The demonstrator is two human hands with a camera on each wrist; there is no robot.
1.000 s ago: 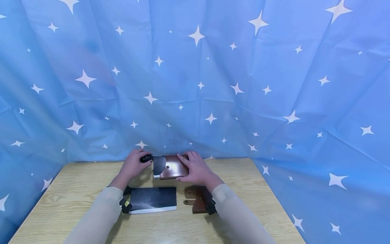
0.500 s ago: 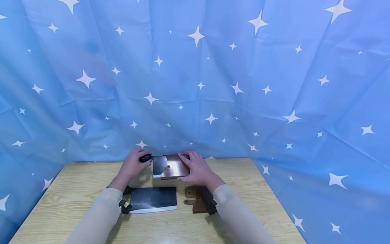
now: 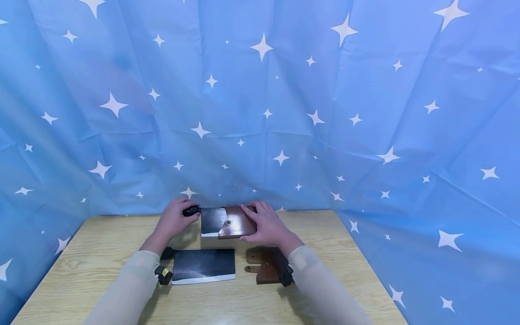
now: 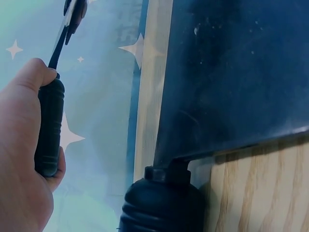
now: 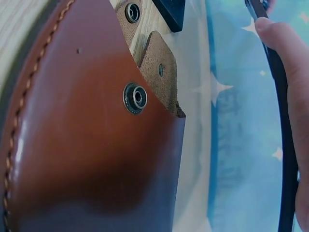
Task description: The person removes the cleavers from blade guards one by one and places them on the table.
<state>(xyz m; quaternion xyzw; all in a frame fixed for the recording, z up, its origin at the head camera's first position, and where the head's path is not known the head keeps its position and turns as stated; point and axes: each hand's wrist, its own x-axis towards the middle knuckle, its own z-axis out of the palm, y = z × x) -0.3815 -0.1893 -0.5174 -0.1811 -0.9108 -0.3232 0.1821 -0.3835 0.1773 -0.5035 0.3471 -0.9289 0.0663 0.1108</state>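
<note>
Before a starry blue curtain (image 3: 260, 113), above a wooden table (image 3: 101, 253), the left hand (image 3: 172, 221) grips the handle (image 3: 191, 211) of a cleaver (image 3: 213, 220), partly inside a brown sheath (image 3: 238, 222) held by the right hand (image 3: 269, 225). Best keep both aligned, hands off the cutting edge (image 3: 209, 234). Only the right wrist view shows stitching (image 5: 21, 96) on the second sheath (image 5: 87, 135); the right hand's far side is hard to tell.
</note>
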